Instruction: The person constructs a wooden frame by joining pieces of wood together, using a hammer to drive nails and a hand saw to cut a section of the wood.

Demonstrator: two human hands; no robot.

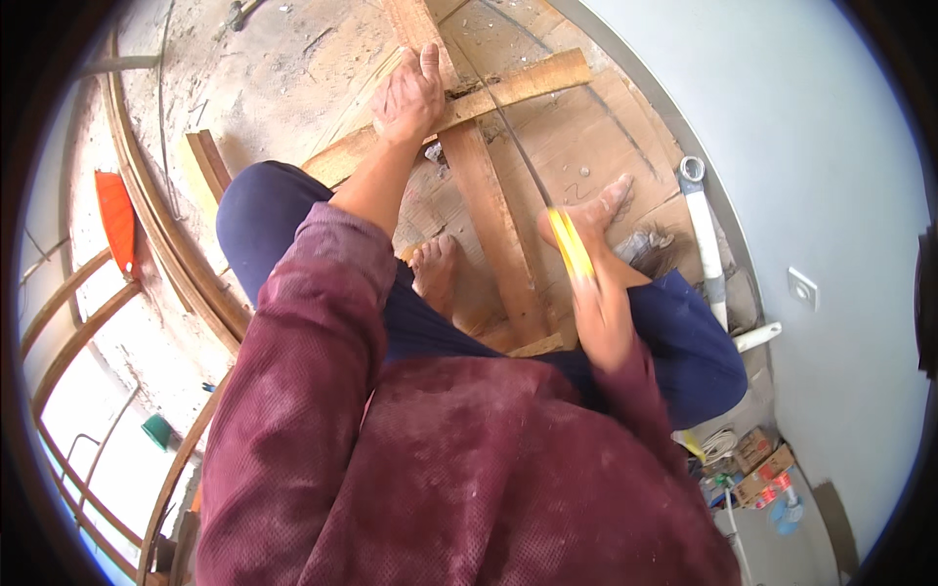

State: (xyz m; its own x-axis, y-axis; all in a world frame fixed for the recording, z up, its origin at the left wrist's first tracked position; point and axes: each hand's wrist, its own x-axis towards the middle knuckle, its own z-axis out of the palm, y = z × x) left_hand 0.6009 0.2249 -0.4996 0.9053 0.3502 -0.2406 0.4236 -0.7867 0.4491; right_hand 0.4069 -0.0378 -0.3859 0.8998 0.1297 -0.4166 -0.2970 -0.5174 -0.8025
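A wooden board [537,83] lies crosswise over a longer wooden plank [486,205] on the floor. My left hand [408,96] presses down on the board near this crossing, with its fingers curled and its thumb pointing away from me. My right hand [601,303], slightly blurred, is closed around the yellow handle [572,242] of a handsaw. Seen nearly edge-on, the thin saw blade [523,151] runs up from the handle and crosses the board just right of my left hand. My bare feet rest on either side of the long plank.
A pale wall [782,146] curves along the right, with a white pipe [703,234] and a wall socket [803,289] near it. Boxes [762,474] and coiled cable sit lower right. At left are a wood block [205,166], long wooden strips [147,186] and an orange-red object [117,220].
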